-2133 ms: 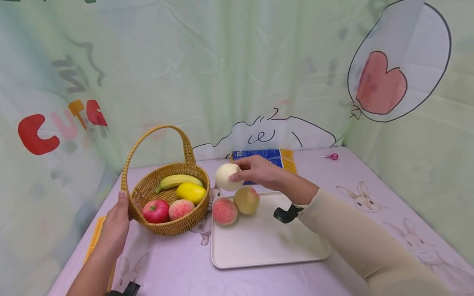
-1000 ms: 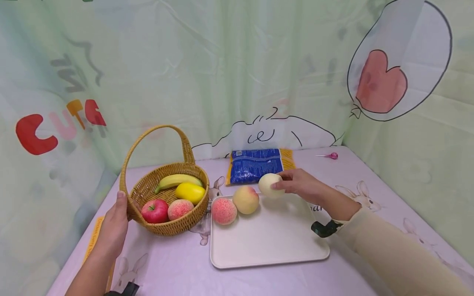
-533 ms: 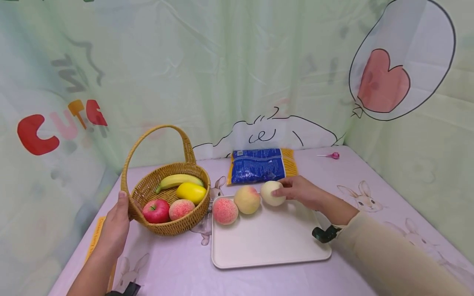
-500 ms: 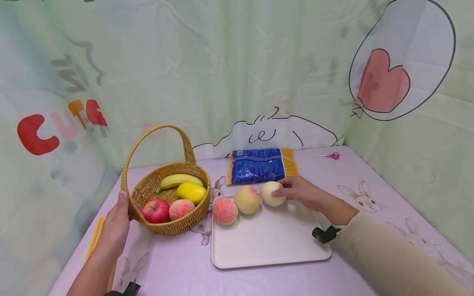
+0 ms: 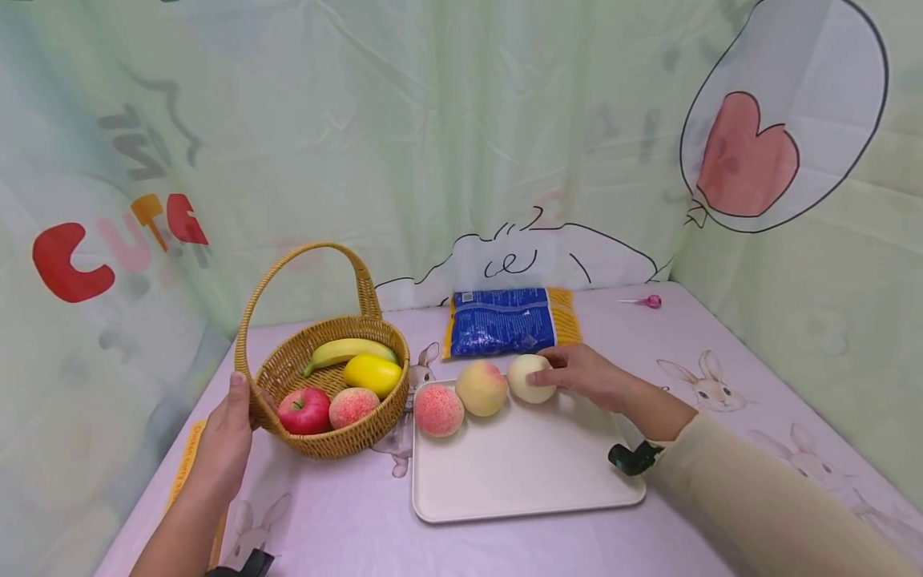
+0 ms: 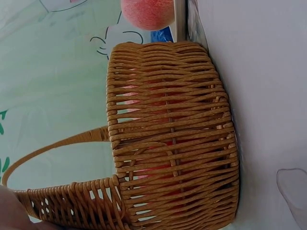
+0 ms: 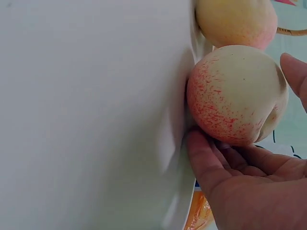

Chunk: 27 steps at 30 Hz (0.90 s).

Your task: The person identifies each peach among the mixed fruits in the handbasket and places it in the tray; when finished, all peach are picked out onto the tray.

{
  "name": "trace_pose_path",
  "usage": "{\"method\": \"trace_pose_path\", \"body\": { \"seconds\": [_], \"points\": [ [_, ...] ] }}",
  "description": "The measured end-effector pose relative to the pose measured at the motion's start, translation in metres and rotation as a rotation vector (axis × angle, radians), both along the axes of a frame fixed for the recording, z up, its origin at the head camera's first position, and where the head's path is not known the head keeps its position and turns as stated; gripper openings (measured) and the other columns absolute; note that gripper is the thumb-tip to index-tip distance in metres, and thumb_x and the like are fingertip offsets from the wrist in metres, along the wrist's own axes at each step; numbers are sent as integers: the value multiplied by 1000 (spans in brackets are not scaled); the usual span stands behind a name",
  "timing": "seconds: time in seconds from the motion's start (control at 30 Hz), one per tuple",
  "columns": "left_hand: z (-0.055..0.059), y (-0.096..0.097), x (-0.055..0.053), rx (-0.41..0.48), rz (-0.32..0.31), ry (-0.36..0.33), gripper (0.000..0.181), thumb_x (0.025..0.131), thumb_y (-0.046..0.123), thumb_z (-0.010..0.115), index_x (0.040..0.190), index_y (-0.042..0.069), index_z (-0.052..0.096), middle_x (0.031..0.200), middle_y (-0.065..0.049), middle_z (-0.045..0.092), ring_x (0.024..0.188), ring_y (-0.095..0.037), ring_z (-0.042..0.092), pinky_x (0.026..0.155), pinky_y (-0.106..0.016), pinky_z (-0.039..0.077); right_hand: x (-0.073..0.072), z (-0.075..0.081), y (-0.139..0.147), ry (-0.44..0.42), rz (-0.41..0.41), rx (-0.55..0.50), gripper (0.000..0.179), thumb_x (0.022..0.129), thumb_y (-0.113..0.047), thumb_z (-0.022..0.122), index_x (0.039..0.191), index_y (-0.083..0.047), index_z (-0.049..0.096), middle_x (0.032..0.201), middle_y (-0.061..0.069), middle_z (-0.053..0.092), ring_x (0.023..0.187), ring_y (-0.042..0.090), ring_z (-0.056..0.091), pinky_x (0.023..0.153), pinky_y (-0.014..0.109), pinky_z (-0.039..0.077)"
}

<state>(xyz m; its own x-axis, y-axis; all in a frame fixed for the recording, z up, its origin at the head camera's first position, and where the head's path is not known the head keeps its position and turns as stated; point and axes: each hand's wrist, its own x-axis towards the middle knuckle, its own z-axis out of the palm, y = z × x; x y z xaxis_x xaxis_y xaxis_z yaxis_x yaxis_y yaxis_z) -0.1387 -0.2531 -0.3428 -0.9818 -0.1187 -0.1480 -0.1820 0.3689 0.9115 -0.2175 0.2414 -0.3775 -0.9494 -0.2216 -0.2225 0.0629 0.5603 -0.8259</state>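
My left hand (image 5: 225,437) grips the wicker basket (image 5: 324,446) at its left side, where the handle meets the rim, thumb upward. Inside lie a banana (image 5: 349,353), a yellow mango-like fruit (image 5: 372,375), a red apple (image 5: 304,411) and a pink peach (image 5: 354,408). My right hand (image 5: 587,375) has thumb and fingers round a pale peach (image 7: 235,96), which sits at the far edge of the white tray (image 5: 526,481); its red-speckled side shows in the right wrist view. Left of it on the tray are a yellowish peach (image 5: 481,389) and a pink peach (image 5: 438,411).
A blue and yellow packet (image 5: 501,322) lies behind the tray. At the back right is a pink lollipop (image 5: 652,301). A yellow strip with lettering (image 5: 183,461) lies partly behind my left forearm. A printed curtain (image 5: 461,144) surrounds the table.
My right hand has carried the pale peach rightward from near the basket, past the yellowish peach, and lowered it onto the tray's far edge. My left hand stays on the basket.
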Motion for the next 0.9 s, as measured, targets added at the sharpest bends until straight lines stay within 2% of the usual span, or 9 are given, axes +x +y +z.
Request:
{"method": "trace_pose_path", "body": {
  "seconds": [0.3,0.63,0.9],
  "points": [
    [1,0,0,1,-3,-7,92,101,74,12,168,11,3,173,-21,10,158,-45,15,126,-64,14,2,14,1,17,-11,62,91,93,-55,73,156,2,41,155,24,49,144,43,45,118,59,40],
    [2,0,2,-5,-8,16,90,103,72,12,167,10,4,173,-21,12,158,-45,17,126,-64,14,-1,38,-19,129,69,87,85,95,-47,75,155,3,42,151,24,53,140,39,52,117,52,45],
    [1,-1,1,18,-18,32,88,105,70,13,167,8,4,174,-19,10,160,-42,14,128,-61,13,2,60,-48,124,154,22,84,93,-44,77,156,0,42,154,22,52,142,37,51,115,51,46]
  ]
}}
